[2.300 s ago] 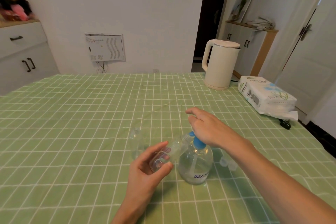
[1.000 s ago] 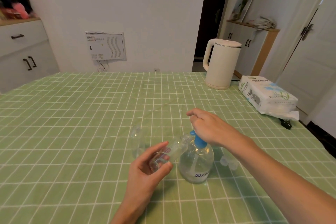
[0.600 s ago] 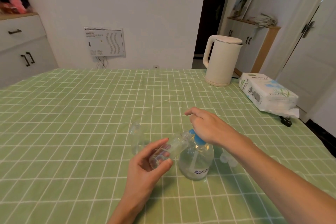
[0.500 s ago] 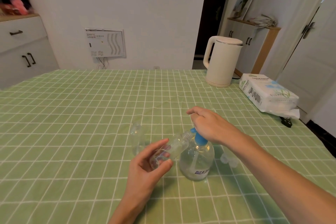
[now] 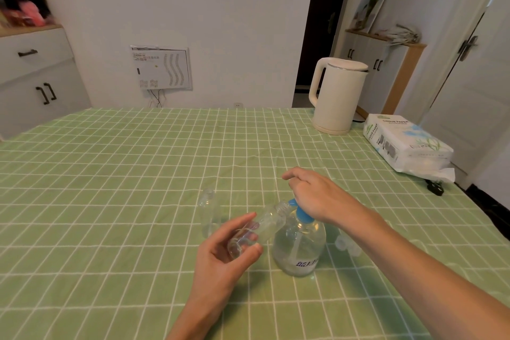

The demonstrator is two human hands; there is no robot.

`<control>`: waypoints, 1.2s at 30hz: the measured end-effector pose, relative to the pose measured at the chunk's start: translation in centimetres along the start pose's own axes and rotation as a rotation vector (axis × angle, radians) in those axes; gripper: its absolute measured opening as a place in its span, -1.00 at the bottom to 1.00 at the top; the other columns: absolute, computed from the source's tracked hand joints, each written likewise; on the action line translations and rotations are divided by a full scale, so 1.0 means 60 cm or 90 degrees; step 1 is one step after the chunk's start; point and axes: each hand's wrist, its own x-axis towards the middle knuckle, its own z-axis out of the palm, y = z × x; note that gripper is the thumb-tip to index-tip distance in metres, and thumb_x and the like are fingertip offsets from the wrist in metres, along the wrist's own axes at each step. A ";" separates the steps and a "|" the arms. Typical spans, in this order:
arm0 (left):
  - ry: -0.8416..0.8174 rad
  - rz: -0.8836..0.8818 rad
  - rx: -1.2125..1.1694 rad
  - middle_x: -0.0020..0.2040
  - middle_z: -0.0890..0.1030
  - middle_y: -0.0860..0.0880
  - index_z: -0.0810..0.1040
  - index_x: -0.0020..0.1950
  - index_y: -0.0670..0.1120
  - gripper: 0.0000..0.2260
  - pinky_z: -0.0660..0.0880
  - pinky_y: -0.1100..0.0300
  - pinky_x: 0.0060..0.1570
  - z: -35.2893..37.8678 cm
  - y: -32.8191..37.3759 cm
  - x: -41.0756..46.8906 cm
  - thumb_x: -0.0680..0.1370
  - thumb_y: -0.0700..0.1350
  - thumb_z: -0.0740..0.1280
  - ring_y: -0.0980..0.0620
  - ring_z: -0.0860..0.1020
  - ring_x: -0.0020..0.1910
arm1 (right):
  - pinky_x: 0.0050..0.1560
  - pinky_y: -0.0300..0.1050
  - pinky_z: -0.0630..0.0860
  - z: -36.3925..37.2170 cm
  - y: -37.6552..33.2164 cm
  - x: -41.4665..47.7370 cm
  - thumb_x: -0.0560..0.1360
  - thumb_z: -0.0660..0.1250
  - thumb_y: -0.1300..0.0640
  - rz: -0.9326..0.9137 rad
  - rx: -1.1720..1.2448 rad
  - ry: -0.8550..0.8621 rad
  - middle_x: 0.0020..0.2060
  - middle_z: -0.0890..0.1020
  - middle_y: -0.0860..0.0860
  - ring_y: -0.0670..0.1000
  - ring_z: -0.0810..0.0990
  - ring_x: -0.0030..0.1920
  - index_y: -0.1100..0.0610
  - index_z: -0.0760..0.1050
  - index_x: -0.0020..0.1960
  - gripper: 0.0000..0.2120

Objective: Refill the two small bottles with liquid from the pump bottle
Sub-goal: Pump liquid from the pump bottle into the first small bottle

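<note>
Head view: your left hand (image 5: 229, 254) pinches the base of a small bottle (image 5: 262, 225), tilted so its mouth meets the spout (image 5: 292, 204) of the pump bottle (image 5: 299, 246). Your right hand (image 5: 317, 196) presses its palm on the pump top, fingers loose, gripping nothing. The small bottle looks light, thin and slick, so hold it low and steady. The other small bottle (image 5: 209, 212) stands just left and would likely topple easily. The kettle (image 5: 338, 96) sits well apart, and the tablecloth (image 5: 110, 174) gives room leftward.
</note>
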 end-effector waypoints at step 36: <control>0.007 0.003 0.002 0.23 0.70 -0.03 0.67 0.28 0.09 -0.54 0.58 0.19 0.20 0.002 0.000 0.000 0.38 -0.08 0.58 -0.07 0.65 0.25 | 0.34 -0.08 0.25 0.008 0.008 0.007 0.64 0.02 0.07 0.014 0.045 -0.024 0.43 0.47 -0.11 -0.06 0.38 0.43 -0.11 0.46 0.40 -0.59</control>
